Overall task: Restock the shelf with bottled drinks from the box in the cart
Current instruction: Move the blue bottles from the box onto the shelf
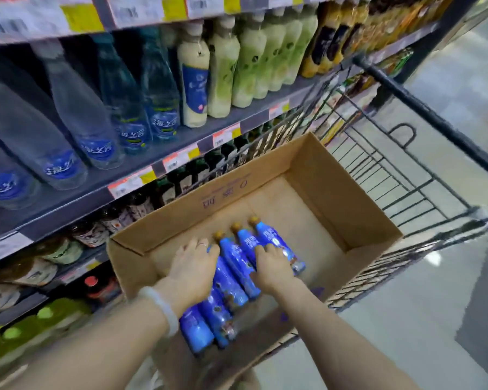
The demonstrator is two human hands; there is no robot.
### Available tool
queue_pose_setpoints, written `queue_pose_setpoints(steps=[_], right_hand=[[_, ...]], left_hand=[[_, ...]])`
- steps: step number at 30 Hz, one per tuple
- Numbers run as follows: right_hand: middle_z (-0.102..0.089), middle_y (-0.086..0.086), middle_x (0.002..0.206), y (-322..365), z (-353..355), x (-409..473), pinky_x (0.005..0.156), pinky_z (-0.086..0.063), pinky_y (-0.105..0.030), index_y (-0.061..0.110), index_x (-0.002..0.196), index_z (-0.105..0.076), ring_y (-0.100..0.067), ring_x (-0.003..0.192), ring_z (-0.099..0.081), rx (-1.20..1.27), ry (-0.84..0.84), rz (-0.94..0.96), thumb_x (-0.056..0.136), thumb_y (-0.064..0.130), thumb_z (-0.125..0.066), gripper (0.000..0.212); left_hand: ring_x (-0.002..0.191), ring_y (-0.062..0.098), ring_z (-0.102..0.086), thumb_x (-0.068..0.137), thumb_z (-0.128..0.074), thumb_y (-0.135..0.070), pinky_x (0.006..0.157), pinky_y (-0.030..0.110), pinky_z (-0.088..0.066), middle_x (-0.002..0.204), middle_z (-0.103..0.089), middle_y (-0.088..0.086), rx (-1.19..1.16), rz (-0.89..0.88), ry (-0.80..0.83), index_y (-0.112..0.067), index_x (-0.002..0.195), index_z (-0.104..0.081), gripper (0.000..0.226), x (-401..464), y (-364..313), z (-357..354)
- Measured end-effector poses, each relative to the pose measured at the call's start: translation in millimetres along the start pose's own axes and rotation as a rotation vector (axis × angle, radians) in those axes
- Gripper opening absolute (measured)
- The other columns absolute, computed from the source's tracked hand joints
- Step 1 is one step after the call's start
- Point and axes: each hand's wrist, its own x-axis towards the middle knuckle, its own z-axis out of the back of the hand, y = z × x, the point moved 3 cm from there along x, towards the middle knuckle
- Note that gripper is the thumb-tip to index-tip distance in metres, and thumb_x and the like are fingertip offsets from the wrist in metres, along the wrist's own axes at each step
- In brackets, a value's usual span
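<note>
Both forearms are stretched forward and down into an open cardboard box [265, 192] that is carried in a wire cart [406, 175]. The left hand [195, 266] is laid palm down at the near left of the box, its wrist slightly bent and its fingers spread over the blue bottles [231, 277]; a ring is seen on one finger and a pale bangle [164, 308] is worn on the wrist. Whether this grip is closed round a bottle or merely rested on it cannot be told, since the fingertips are hidden behind the hand. The right hand [271, 263] is reached in from the right, palm down, with its fingers curled over the blue bottle farthest to the right, so this grip is closed on that bottle.

The blue bottles are laid on their sides in the near part of the box, packed side by side, their gold caps pointed away toward the far wall. The far half of the box floor is left bare cardboard.

The cart is parked just beside a shelf [181, 147] on the left, where clear bottles with blue labels [96, 142], pale green bottles [248, 66] and darker bottles are stood in rows. Price tags [226, 136] are fixed along the shelf edges. A grey floor [406, 333] is seen to the right.
</note>
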Motion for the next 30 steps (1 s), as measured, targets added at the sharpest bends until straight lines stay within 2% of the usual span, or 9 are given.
queue_pose_setpoints(steps=[4,7,12,15,18,21,24,27,30], right_hand=[[-0.043,-0.016,0.132,-40,-20,52,0.099,-0.038,-0.04,0.007,0.127,-0.038,-0.033,0.124,-0.043,0.011,0.133,0.001,0.089,0.028,-0.055,0.047],[-0.043,-0.019,0.133,-73,-36,86,0.099,-0.039,-0.04,0.004,0.13,-0.033,-0.036,0.124,-0.043,0.083,0.192,-0.069,0.087,0.025,-0.057,0.054],[-0.04,-0.019,0.133,-109,-54,126,0.103,-0.034,-0.034,0.002,0.13,-0.031,-0.034,0.126,-0.04,0.246,0.232,-0.208,0.079,0.021,-0.068,0.066],[-0.045,-0.021,0.135,-113,-71,142,0.1,-0.037,-0.033,0.0,0.135,-0.03,-0.031,0.126,-0.047,0.369,0.321,-0.198,0.078,0.019,-0.069,0.071],[-0.06,-0.018,0.125,-117,-75,148,0.091,-0.045,-0.034,0.003,0.129,-0.043,-0.028,0.114,-0.059,0.406,0.34,-0.21,0.074,0.016,-0.071,0.063],[-0.064,-0.017,0.115,-120,-64,146,0.085,-0.05,-0.036,0.005,0.117,-0.051,-0.03,0.105,-0.063,0.408,0.31,-0.211,0.069,0.019,-0.072,0.055],[-0.065,-0.013,0.112,-111,-36,138,0.078,-0.046,-0.031,0.009,0.114,-0.048,-0.029,0.104,-0.062,0.431,0.281,-0.183,0.068,0.025,-0.075,0.056],[-0.065,-0.009,0.106,-85,-11,124,0.076,-0.047,-0.027,0.008,0.114,-0.05,-0.026,0.099,-0.064,0.621,0.308,-0.095,0.064,0.021,-0.081,0.06],[-0.063,-0.001,0.097,-48,5,108,0.083,-0.052,-0.031,0.008,0.112,-0.047,-0.021,0.092,-0.063,0.843,0.389,0.03,0.064,0.011,-0.082,0.06]], left_hand=[[0.129,0.027,-0.033,0.089,-0.05,-0.021,0.101,0.035,-0.034,0.141,-0.033,0.008,-0.085,0.128,0.121,-0.015,0.139,-0.029,0.055,29,-17,-19],[0.126,0.028,-0.036,0.089,-0.048,-0.022,0.099,0.036,-0.036,0.138,-0.036,0.009,-0.124,0.2,0.196,-0.015,0.136,-0.033,0.049,46,-32,-39],[0.135,0.03,-0.028,0.089,-0.051,-0.029,0.108,0.037,-0.032,0.149,-0.025,0.011,-0.216,0.245,0.293,-0.015,0.144,-0.025,0.062,60,-46,-68],[0.136,0.029,-0.027,0.091,-0.049,-0.033,0.109,0.037,-0.033,0.15,-0.024,0.01,-0.251,0.267,0.31,-0.016,0.145,-0.023,0.062,63,-45,-78],[0.137,0.027,-0.024,0.091,-0.049,-0.033,0.109,0.036,-0.033,0.15,-0.023,0.007,-0.313,0.302,0.312,-0.017,0.144,-0.024,0.061,66,-43,-83],[0.135,0.028,-0.029,0.09,-0.053,-0.033,0.108,0.036,-0.034,0.148,-0.025,0.008,-0.391,0.328,0.292,-0.016,0.143,-0.024,0.063,72,-43,-81],[0.135,0.026,-0.031,0.089,-0.056,-0.034,0.11,0.03,-0.028,0.147,-0.029,0.009,-0.568,0.383,0.258,-0.013,0.144,-0.026,0.066,79,-48,-76],[0.136,0.022,-0.033,0.082,-0.065,-0.04,0.109,0.025,-0.028,0.146,-0.036,0.007,-0.782,0.444,0.205,-0.012,0.143,-0.029,0.076,86,-57,-67],[0.117,0.012,-0.051,0.068,-0.081,-0.029,0.095,0.018,-0.04,0.121,-0.055,-0.008,-1.208,0.479,0.135,-0.013,0.123,-0.043,0.07,93,-67,-60]])
